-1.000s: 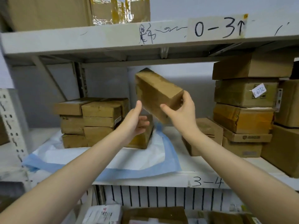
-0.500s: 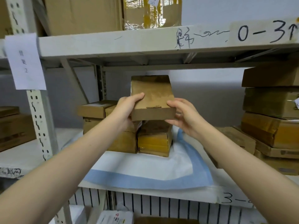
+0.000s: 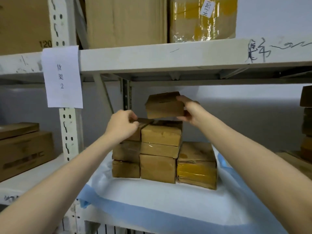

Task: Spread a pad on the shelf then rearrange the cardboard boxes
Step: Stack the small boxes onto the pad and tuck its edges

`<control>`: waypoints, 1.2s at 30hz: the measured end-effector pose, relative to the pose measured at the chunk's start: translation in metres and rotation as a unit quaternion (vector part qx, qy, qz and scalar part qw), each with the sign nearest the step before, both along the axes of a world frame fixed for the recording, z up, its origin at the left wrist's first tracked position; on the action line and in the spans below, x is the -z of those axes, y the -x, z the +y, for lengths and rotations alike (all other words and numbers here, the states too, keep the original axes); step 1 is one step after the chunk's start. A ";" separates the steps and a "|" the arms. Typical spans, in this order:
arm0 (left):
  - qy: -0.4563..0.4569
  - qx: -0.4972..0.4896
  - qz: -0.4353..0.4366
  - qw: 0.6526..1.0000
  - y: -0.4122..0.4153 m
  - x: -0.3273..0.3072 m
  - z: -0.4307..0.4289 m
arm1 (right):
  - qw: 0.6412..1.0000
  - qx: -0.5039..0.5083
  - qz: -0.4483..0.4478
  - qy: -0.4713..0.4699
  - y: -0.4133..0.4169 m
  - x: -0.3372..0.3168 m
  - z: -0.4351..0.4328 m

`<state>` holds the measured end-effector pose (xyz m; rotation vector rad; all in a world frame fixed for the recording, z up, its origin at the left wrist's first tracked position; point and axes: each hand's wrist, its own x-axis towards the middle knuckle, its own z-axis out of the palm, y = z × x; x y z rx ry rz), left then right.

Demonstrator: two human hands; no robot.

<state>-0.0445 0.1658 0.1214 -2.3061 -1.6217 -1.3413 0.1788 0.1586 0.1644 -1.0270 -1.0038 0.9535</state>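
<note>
Holding a Carton Over the Stack

Gripping the cardboard box (image 3: 163,105) by its right end with the right hand (image 3: 190,109), fingers laid over the top and thumb tucked beneath. Holds it in the air, slightly tilted, just above the middle column (image 3: 158,154) of three stacked boxes.

Resting the left hand (image 3: 122,126), fingers curled, against the top edge of the left column (image 3: 125,156), just below and to the left of the raised box. Impossible to tell whether pinching that topmost box or merely touching it.

Directly beneath both hands: the two three-high columns pressed side by side. Below the right hand and touching the middle column, a lower stack (image 3: 196,166) with yellow tape around its bottom box. All of them seated toward the back of the white, blue-edged pad (image 3: 152,196), spread flat across the shelf (image 3: 42,176) and reaching forward under both forearms.

Above the hands: the upper shelf beam (image 3: 168,56), scrawled with black marker at its right end, and large cartons (image 3: 126,21) standing on it. Left of the left hand: a paper sheet (image 3: 62,76) fixed to the perforated upright (image 3: 68,132). Farther left, more brown boxes (image 3: 22,149) in the neighbouring bay. Well to the right of the right hand: another pile (image 3: 306,124), cut off by the frame edge.
</note>
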 end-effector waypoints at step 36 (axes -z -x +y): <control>0.053 -0.055 -0.011 0.997 0.024 0.003 0.036 | 0.969 -0.004 -0.234 0.081 0.074 -0.005 0.084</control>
